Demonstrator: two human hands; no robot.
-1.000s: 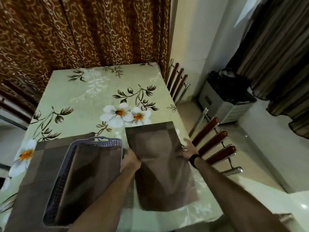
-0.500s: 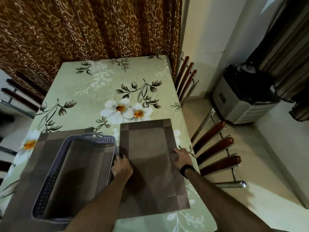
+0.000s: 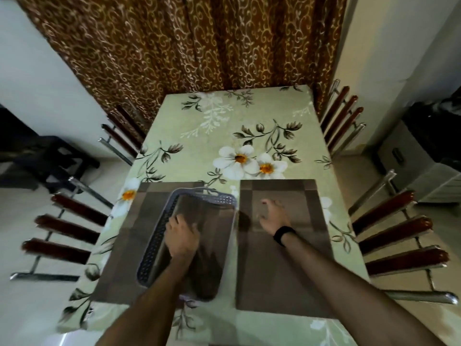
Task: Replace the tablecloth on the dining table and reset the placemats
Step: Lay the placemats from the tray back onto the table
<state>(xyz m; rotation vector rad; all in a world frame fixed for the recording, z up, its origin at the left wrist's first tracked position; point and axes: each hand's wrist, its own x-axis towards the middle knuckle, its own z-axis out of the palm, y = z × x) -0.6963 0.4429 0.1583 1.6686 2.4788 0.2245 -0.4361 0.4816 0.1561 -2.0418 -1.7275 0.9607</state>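
Placemat point(image 3: 294, 265) under right hand point(image 3: 273, 217) (fingers flat).

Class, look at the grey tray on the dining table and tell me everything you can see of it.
The tray is grey, rectangular with rounded corners, and looks like plastic. Its raised rim is pierced with rows of small holes, and a handle arches at the far end. It lies flat, slightly askew, on the left placemat, with brown mats stacked inside it. The left hand reaches into it and rests on those mats. The near end is hidden behind the forearm.
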